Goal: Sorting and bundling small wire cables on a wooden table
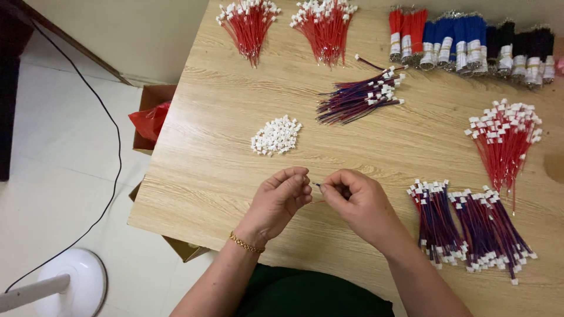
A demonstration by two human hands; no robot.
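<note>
Wire [318,185] tiny, mostly hidden, pinched between left hand [281,199] fingers and right hand [359,202] fingers.

Between the fingertips of the left hand [282,196] and the right hand [355,202], a tiny dark wire end [317,185] was too small to identify. The right edge cut off the row of black banded wire bundles [526,53]. The bottom edge cropped the white round fan base [70,285], and the wooden table [223,129] hid most of a brown cardboard box [185,249].
</note>
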